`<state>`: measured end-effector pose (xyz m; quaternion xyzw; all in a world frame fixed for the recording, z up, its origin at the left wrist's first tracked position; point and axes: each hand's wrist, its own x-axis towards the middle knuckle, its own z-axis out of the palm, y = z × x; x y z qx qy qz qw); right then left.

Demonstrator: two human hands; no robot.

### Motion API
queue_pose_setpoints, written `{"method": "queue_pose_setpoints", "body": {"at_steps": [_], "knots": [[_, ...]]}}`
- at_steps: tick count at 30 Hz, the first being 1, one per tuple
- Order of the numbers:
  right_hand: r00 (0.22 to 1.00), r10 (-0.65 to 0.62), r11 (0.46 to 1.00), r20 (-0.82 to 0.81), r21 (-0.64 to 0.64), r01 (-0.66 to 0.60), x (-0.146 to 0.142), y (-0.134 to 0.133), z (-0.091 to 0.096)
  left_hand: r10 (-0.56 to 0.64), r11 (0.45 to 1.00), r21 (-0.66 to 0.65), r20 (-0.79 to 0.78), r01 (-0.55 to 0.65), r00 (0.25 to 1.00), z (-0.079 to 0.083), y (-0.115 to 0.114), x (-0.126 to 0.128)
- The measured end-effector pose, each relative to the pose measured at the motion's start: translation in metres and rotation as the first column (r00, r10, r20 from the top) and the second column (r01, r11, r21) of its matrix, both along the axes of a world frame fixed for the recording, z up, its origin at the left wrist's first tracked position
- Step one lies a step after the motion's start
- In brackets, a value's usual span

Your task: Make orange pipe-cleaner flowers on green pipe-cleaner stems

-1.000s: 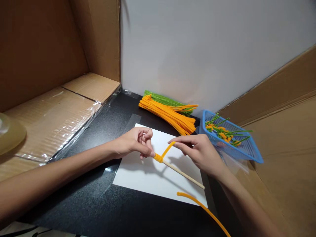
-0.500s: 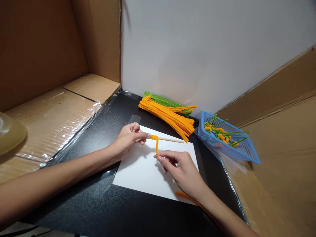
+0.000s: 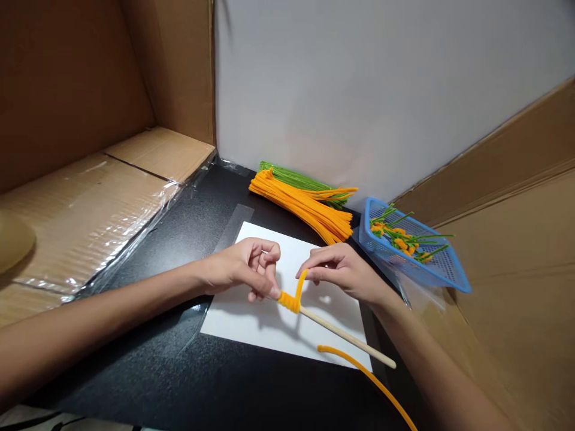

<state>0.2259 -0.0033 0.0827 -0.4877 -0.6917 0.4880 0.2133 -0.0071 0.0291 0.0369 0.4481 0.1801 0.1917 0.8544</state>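
My left hand pinches the end of a thin wooden stick, which slants down to the right over the paper. Close to those fingertips, a yellow-orange pipe cleaner is coiled around the stick in several tight turns. Its free end rises from the last turn, and my right hand grips that tip between thumb and fingers. A second orange pipe cleaner lies loose across the paper's front edge and over the black surface.
White paper lies on the black tabletop. Behind it are bundles of orange pipe cleaners and green pipe cleaners. At right, a blue basket holds green-stemmed orange pieces. Cardboard walls and a pale panel enclose the area.
My right hand has risen from below the stick to above it, swinging the pipe cleaner's free end upward. The stick now tilts down to the right, and my left hand sits slightly lower.
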Motion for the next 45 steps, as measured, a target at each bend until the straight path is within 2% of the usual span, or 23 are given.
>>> {"method": "queue_pose_setpoints", "body": {"at_steps": [1, 3, 5, 8, 10, 12, 15, 18, 20, 22, 25, 30, 32, 35, 40, 45], "knots": [[0.999, 0.034, 0.999, 0.02, -0.02, -0.034, 0.002, 0.001, 0.005, -0.011, 1.0, 0.027, -0.037, 0.012, 0.999, 0.0, 0.0, 0.001], [0.993, 0.037, 0.999, 0.111, -0.027, -0.034, 0.004, 0.001, 0.015, 0.069, 0.994, 0.095, -0.117, -0.058, 0.991, -0.002, 0.001, 0.003], [0.972, -0.028, 1.0, 0.233, 0.019, 0.024, 0.0, -0.004, 0.023, 0.244, 0.961, 0.176, -0.173, -0.213, 0.954, -0.005, 0.004, 0.005], [0.94, -0.147, 0.987, 0.308, 0.102, 0.121, -0.013, -0.017, 0.028, 0.487, 0.863, 0.248, -0.181, -0.44, 0.854, -0.011, 0.01, 0.006], [0.949, -0.18, 0.983, 0.257, 0.073, 0.167, -0.022, -0.026, 0.024, 0.585, 0.808, 0.21, -0.167, -0.551, 0.794, -0.013, 0.011, 0.007], [0.961, -0.22, 0.975, 0.168, -0.001, 0.223, -0.03, -0.033, 0.014, 0.644, 0.764, 0.106, -0.183, -0.636, 0.743, -0.015, 0.011, 0.007], [0.946, -0.325, 0.941, 0.019, -0.093, 0.325, -0.034, -0.039, -0.008, 0.663, 0.72, -0.06, -0.233, -0.691, 0.711, -0.014, 0.01, 0.008], [0.916, -0.397, 0.906, -0.062, -0.184, 0.381, -0.035, -0.042, -0.03, 0.622, 0.739, -0.176, -0.194, -0.65, 0.759, -0.01, 0.007, 0.008], [0.9, -0.425, 0.892, -0.098, -0.214, 0.398, -0.036, -0.042, -0.04, 0.551, 0.792, -0.226, -0.134, -0.567, 0.823, -0.006, 0.002, 0.009], [0.898, -0.422, 0.899, -0.12, -0.182, 0.398, -0.036, -0.039, -0.043, 0.448, 0.855, -0.254, -0.077, -0.452, 0.891, -0.003, -0.005, 0.01], [0.929, -0.355, 0.934, -0.106, -0.069, 0.349, -0.032, -0.029, -0.039, 0.323, 0.91, -0.263, -0.036, -0.321, 0.946, -0.002, -0.014, 0.011], [0.966, -0.258, 0.962, -0.029, 0.089, 0.259, -0.012, -0.01, -0.018, 0.205, 0.953, -0.227, -0.005, -0.201, 0.979, -0.002, -0.015, 0.01], [0.976, -0.217, 0.969, -0.009, 0.118, 0.216, -0.006, -0.007, -0.009, 0.178, 0.957, -0.234, 0.016, -0.17, 0.984, -0.002, -0.016, 0.009], [0.986, -0.164, 0.981, -0.027, 0.104, 0.166, -0.007, -0.01, -0.005, 0.179, 0.936, -0.316, 0.059, -0.152, 0.982, -0.001, -0.023, 0.011], [0.981, -0.168, 0.985, -0.099, 0.018, 0.171, -0.023, -0.025, -0.018, 0.235, 0.889, -0.429, 0.127, -0.16, 0.964, -0.005, -0.033, 0.013], [0.973, -0.23, 0.959, -0.012, 0.169, 0.228, -0.018, -0.028, -0.023, 0.171, 0.904, -0.415, 0.135, -0.101, 0.976, -0.012, -0.032, 0.013]]}}
